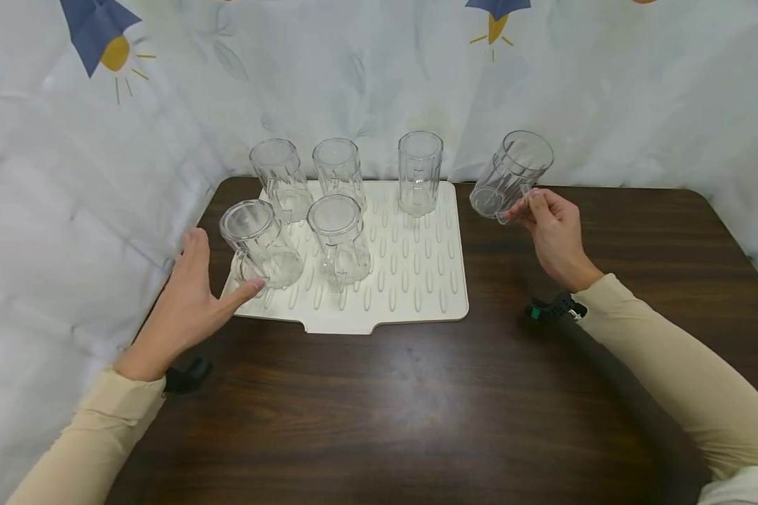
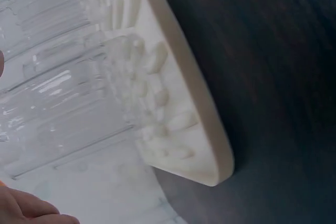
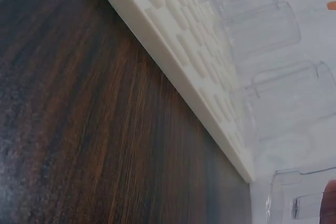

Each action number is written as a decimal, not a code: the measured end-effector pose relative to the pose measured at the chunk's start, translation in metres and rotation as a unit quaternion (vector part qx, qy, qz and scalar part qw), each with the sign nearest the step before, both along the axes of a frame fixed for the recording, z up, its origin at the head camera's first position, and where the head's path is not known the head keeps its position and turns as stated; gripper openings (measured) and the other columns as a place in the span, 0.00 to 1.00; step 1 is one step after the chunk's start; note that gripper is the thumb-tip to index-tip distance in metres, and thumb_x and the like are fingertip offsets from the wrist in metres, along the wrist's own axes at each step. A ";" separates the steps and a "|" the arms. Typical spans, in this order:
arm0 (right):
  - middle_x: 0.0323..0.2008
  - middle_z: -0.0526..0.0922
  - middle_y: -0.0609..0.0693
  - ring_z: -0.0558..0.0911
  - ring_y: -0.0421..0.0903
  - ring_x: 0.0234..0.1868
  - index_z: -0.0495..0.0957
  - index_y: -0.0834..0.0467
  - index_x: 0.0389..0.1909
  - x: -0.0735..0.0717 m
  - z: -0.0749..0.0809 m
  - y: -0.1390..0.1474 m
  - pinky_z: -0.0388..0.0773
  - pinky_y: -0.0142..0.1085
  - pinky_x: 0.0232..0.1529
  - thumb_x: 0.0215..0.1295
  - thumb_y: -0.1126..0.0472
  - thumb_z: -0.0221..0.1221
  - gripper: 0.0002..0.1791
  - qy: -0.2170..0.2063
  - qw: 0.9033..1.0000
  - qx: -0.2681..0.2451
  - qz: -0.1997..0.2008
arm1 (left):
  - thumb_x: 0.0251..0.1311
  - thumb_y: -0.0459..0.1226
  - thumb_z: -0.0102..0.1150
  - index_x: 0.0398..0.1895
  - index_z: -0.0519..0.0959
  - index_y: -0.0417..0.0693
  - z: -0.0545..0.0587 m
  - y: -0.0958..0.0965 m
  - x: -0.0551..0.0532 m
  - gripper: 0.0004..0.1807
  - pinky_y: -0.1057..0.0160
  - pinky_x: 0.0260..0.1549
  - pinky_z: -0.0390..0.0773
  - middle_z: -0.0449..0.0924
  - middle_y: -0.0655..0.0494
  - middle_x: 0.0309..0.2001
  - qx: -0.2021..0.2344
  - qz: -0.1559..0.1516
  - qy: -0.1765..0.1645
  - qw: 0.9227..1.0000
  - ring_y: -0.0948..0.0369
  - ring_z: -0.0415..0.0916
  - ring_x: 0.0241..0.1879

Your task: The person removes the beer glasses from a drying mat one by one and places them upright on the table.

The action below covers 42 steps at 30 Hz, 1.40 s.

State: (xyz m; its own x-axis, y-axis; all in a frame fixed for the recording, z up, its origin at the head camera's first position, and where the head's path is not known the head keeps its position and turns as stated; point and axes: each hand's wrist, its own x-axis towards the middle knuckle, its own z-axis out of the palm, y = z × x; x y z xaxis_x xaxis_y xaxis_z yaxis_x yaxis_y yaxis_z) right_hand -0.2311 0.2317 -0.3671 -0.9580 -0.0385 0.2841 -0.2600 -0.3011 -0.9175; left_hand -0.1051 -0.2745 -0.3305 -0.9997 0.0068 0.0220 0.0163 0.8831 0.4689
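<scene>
At the right, my right hand (image 1: 555,235) pinches the handle of a clear glass mug (image 1: 503,175), which leans to the right beside the white ridged drying mat (image 1: 410,291). Part of that same mug (image 3: 286,198) shows at the lower right of the right wrist view. My left hand (image 1: 186,305) is spread at the mat's left edge, thumb pointing toward the front-left mug (image 1: 255,238). Whether the thumb touches that mug, I cannot tell. Its fingers (image 2: 31,208) show at the lower left of the left wrist view, close to clear mugs (image 2: 58,93).
Several more clear mugs stand on the mat: a front-middle one (image 1: 341,238), two at the back left, and one at the back right (image 1: 420,172). A dark wooden table (image 1: 416,407) lies underneath. White patterned sheeting (image 1: 366,77) hangs behind and to the left.
</scene>
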 end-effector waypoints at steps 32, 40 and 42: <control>0.31 0.83 0.48 0.87 0.40 0.35 0.78 0.66 0.33 -0.028 -0.018 0.001 0.86 0.27 0.46 0.81 0.58 0.52 0.18 -0.018 0.992 0.117 -0.048 | 0.67 0.67 0.55 0.77 0.36 0.17 -0.044 0.003 -0.010 0.67 0.25 0.76 0.44 0.31 0.17 0.78 -0.109 -0.036 -0.088 0.989 0.24 0.34 0.79; 0.30 0.84 0.45 0.87 0.39 0.35 0.79 0.63 0.33 -0.029 -0.017 -0.001 0.85 0.26 0.46 0.81 0.56 0.52 0.18 -0.017 0.986 0.156 -0.059 | 0.68 0.68 0.51 0.76 0.35 0.15 -0.045 0.004 -0.016 0.68 0.26 0.76 0.44 0.29 0.17 0.78 -0.110 -0.037 -0.128 0.985 0.25 0.32 0.79; 0.31 0.84 0.44 0.87 0.38 0.35 0.79 0.63 0.34 -0.030 -0.017 -0.001 0.85 0.26 0.47 0.81 0.55 0.52 0.18 -0.019 0.982 0.176 -0.066 | 0.68 0.69 0.50 0.76 0.35 0.15 -0.044 0.004 -0.016 0.68 0.26 0.76 0.44 0.29 0.17 0.78 -0.113 -0.038 -0.139 0.983 0.25 0.31 0.79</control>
State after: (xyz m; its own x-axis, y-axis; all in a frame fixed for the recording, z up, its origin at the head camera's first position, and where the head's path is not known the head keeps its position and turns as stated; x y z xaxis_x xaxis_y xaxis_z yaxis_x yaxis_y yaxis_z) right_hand -0.2607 0.2303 -0.3842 -0.9711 -0.0030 0.2386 -0.2383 0.0708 -0.9686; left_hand -0.1210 -0.2707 -0.3748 -0.9636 0.0542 -0.2618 -0.0152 0.9665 0.2562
